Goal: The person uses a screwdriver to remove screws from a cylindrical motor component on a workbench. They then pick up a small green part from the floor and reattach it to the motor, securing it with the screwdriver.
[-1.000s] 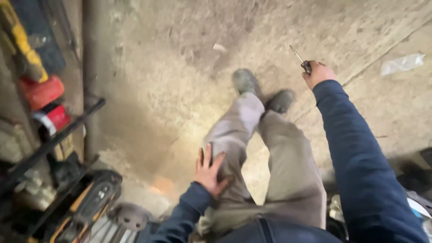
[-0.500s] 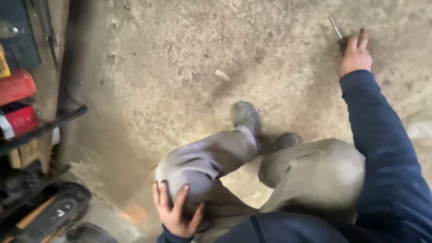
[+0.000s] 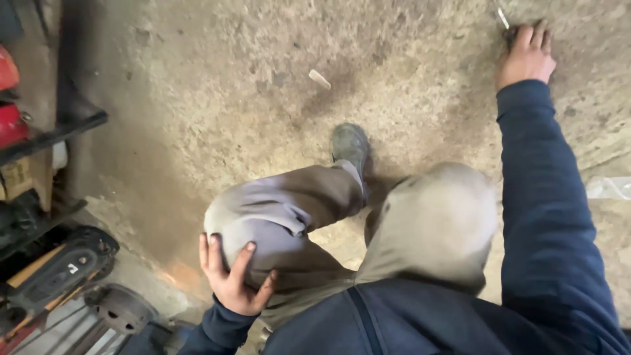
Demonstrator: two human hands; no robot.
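- The right hand (image 3: 526,58) is stretched out to the far right part of the concrete floor (image 3: 230,85), and its fingers are closed around a small thin metal tool (image 3: 503,18) whose tip points away.
- Whether the tool already rests on the floor cannot be told; it seems lowered almost to it.
- The left hand (image 3: 231,276) is spread wide and pressed on the bent left knee (image 3: 263,210), holding nothing.
- A small pale scrap (image 3: 320,79) is seen on the floor, well apart from both hands.
- Red canisters (image 3: 10,98) and a dark tool case (image 3: 59,269) are kept at the left edge.
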